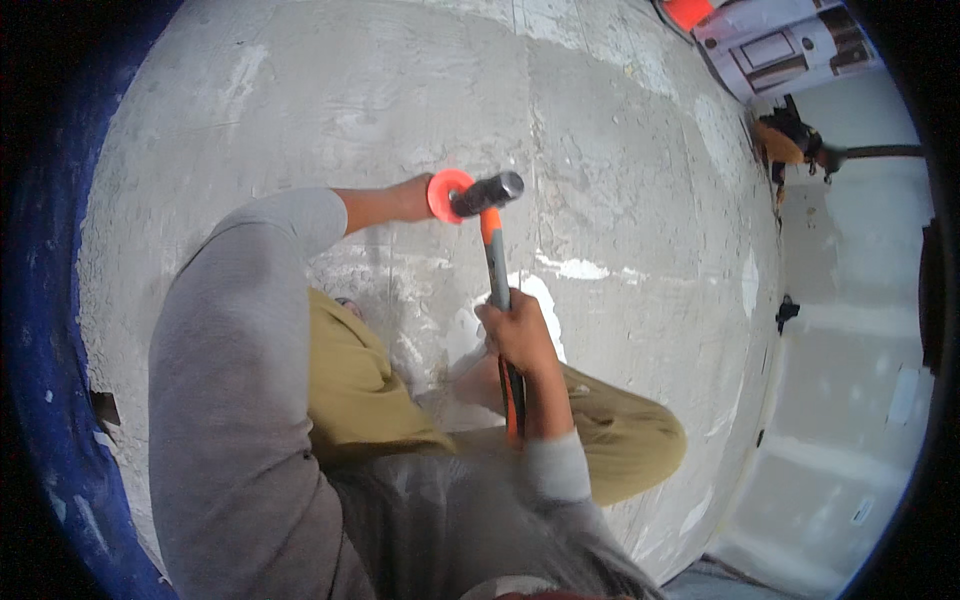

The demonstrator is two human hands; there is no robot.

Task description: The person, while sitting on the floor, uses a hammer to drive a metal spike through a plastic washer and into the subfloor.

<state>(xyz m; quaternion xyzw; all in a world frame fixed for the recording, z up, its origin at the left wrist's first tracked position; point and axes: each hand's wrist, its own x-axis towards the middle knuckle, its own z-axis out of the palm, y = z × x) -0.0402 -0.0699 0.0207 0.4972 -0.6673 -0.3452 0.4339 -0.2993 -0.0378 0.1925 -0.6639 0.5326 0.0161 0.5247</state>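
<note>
Person crouched on concrete floor (620,130), knees folded beneath the arms. Left hand (412,198) stretched forward, out ahead of the body, against a round guard (444,192) on a tool it holds to the floor. Hammer (497,262) to the right of that hand; its head meets the guard's right side, handle running back toward the body. Right hand (517,335) wrapped round the handle, nearer the body than the left hand. Wall (860,400) runs along the right, meeting the floor there. Boxes (780,45) far ahead at right, well apart from the hands. Tool bag (785,145) by the wall, just behind the boxes.
</note>
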